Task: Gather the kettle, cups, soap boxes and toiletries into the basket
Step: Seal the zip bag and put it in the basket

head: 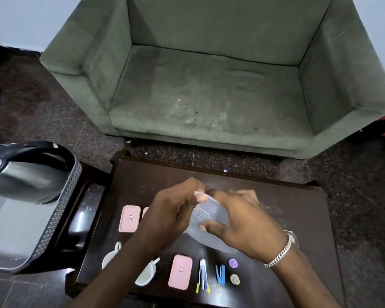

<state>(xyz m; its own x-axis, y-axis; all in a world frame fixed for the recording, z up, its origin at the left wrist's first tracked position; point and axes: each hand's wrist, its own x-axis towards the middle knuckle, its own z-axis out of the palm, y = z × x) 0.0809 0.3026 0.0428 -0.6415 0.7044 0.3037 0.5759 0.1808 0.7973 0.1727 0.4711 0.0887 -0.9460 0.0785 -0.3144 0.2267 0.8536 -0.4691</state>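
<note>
Over the table point(287, 207) centre, pinching a clear pouch point(206, 221) at its top with left hand point(171, 216), clasping its side with right hand point(242, 221).

A home living room: green sofa point(209, 85) facing a dark coffee table point(298, 207).

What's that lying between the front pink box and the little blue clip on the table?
In the head view, what looks like a silver nail clipper lies between the pink box and the blue clip, touching neither.
</note>
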